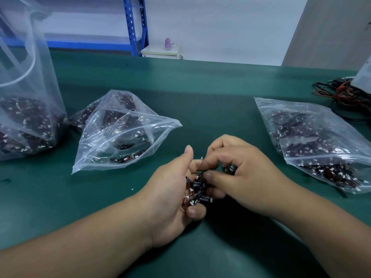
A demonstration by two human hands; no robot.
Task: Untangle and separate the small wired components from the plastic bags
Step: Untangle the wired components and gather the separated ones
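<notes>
A: Where are the wired parts right now?

B: A clump of wired components (197,187) sits between the 2 hands, over the near part of the green tabletop (210,93). It has small black bodies, thin red and black wires and tiny white plugs.

A: What is the left hand doing?

B: The left hand (170,189) is turned palm inward with the thumb up. Its fingers curl under the clump and cradle it.

A: And the right hand?

B: The right hand (241,173) meets it from the other side, knuckles up and fingers bent. Thumb and forefinger pinch a dark wire at the top of the clump.

A: And the bags?

B: The open bag (120,133) lies just left of the hands, its mouth gaping toward them, with only a few components inside. More packed plastic touches it from behind; I cannot tell whether that is a separate bag. The tall bag (30,117) stands upright at the left edge, its lower part full. The flat bag (313,145) lies to the right of the hands, densely packed.

A: Anything else?

B: A cable tangle (341,93) in red and black lies at the far right of the tabletop. Beyond the tabletop are a blue shelf upright (136,27) and a pink bottle (167,44) on a white cabinet (160,52).
</notes>
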